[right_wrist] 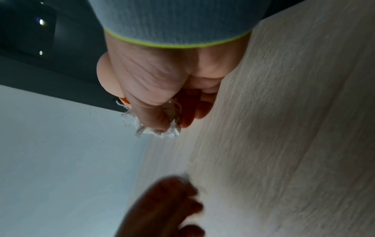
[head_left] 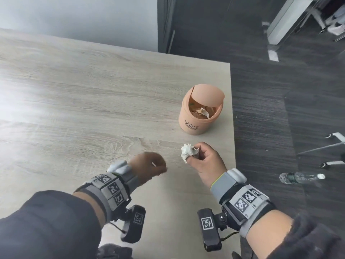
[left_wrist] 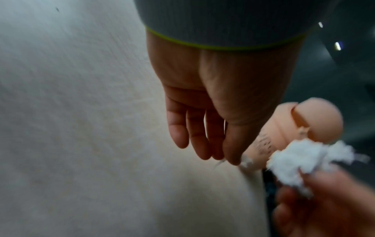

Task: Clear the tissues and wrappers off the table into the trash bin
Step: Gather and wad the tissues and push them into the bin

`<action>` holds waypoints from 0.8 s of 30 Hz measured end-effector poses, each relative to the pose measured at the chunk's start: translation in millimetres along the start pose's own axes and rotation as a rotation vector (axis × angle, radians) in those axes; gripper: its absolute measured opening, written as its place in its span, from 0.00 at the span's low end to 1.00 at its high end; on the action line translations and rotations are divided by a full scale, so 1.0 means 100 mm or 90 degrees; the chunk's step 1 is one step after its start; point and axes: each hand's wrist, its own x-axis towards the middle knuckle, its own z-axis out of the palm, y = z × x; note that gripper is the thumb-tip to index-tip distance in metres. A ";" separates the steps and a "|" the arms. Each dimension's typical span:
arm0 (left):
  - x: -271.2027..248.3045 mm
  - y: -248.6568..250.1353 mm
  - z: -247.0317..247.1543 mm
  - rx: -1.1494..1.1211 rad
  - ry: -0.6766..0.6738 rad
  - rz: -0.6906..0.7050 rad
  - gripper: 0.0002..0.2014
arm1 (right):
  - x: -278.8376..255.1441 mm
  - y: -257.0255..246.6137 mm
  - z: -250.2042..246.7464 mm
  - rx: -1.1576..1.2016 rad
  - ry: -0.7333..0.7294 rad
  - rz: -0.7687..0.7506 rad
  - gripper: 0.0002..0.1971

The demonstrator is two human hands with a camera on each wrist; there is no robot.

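Observation:
A peach trash bin (head_left: 194, 126) stands near the table's right edge, its swing lid tipped open over paper scraps inside. Just in front of it my right hand (head_left: 194, 152) grips a crumpled white tissue (head_left: 187, 150) with a crinkly clear wrapper (right_wrist: 168, 131) above the table. In the left wrist view the tissue (left_wrist: 300, 157) sits in front of the bin (left_wrist: 284, 126). My left hand (head_left: 160, 169) hovers to the left, blurred, fingers pointing down (left_wrist: 227, 157). Thumb and forefinger pinch a small white scrap (left_wrist: 245, 162).
The light wooden table (head_left: 93, 90) stretches far to the left; its right edge runs just beside the bin. On the dark floor to the right lie a clear plastic bottle (head_left: 300, 177) and white chair legs (head_left: 328, 146).

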 end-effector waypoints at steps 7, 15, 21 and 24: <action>0.11 0.60 -0.14 -0.327 0.066 0.049 0.05 | 0.01 -0.24 0.03 0.201 -0.023 0.099 0.10; 0.22 0.89 -0.16 -0.379 0.082 0.055 0.04 | 0.09 -0.43 -0.04 0.397 0.001 0.149 0.08; 0.37 0.96 -0.24 -0.226 0.059 0.084 0.13 | 0.22 -0.47 -0.11 0.353 0.022 0.172 0.09; 0.42 0.98 -0.30 -0.214 0.058 0.101 0.08 | 0.35 -0.54 -0.19 0.237 0.087 0.042 0.11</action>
